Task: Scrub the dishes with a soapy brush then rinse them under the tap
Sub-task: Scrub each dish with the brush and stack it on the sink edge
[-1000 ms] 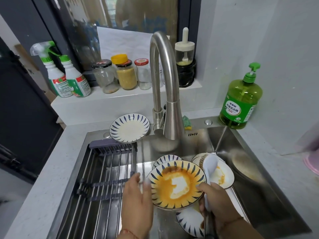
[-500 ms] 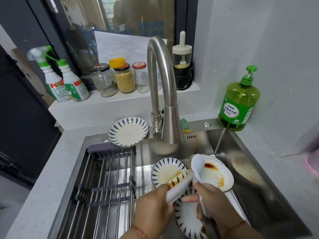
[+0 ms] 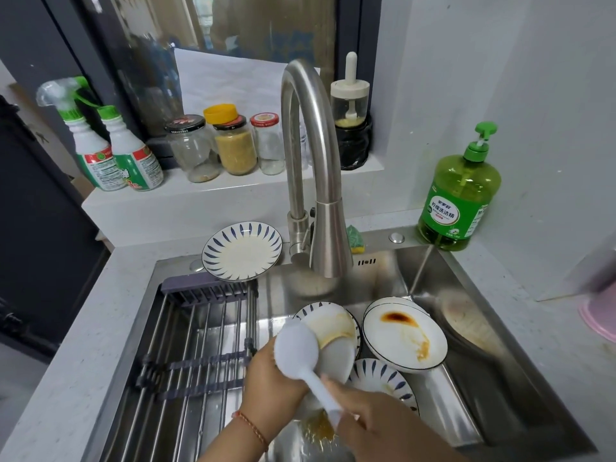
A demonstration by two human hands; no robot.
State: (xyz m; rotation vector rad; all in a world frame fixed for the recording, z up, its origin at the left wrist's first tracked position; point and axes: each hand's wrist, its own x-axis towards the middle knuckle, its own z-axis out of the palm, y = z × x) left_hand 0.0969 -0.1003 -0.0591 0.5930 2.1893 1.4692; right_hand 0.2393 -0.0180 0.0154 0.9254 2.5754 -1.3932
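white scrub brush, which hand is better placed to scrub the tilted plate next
Right. The right hand already grips the white plastic scrub brush by its handle, head against the tilted blue-striped plate. The left hand holds that plate's edge, so it is occupied steadying it.

On the ledge behind the sink, at its left end, two spray bottles (image 3: 110, 151) with green tops stand side by side. Along the middle of the ledge sit three glass jars: one with a black lid (image 3: 193, 150), one with a yellow cap (image 3: 233, 141) holding yellowish grains, one with a red lid (image 3: 268, 143). Near the ledge's right end a lidded white-topped dispenser jar (image 3: 350, 105) rests on a black pot (image 3: 355, 146). A pink object (image 3: 600, 311) shows at the countertop's right edge, cut off by the frame.
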